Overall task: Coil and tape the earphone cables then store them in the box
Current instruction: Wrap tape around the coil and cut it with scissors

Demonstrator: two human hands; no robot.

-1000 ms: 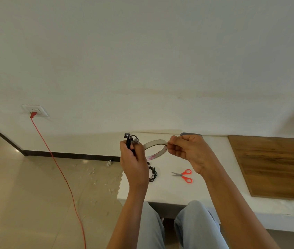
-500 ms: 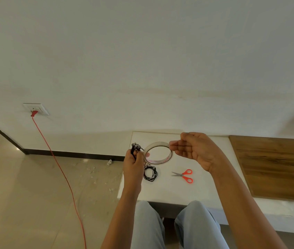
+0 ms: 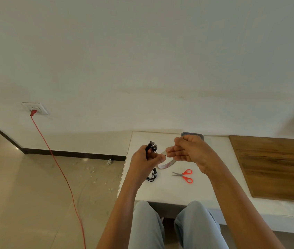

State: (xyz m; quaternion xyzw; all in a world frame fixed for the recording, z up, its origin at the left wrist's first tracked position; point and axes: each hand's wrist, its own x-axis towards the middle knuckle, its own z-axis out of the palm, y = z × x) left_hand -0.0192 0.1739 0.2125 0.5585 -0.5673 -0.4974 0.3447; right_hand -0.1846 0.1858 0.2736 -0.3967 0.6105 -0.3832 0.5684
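Observation:
My left hand (image 3: 143, 161) grips a coiled black earphone cable (image 3: 151, 148); its earbuds stick out above my fist and loops hang below toward the table. My right hand (image 3: 190, 152) pinches the tape roll (image 3: 167, 164) close to my left thumb. Only the lower arc of the roll shows under my fingers. A grey box (image 3: 193, 135) stands at the table's back edge, mostly hidden behind my right hand.
Red-handled scissors (image 3: 184, 175) lie on the white table (image 3: 169, 189) in front of my hands. A wooden board (image 3: 275, 168) covers the surface to the right. A red cord (image 3: 60, 169) runs from a wall socket (image 3: 34, 107) across the floor on the left.
My hands have come together. The tape roll swung from a flat open ring to edge-on under my right hand, and its pinched end now meets the cable bundle in my left hand.

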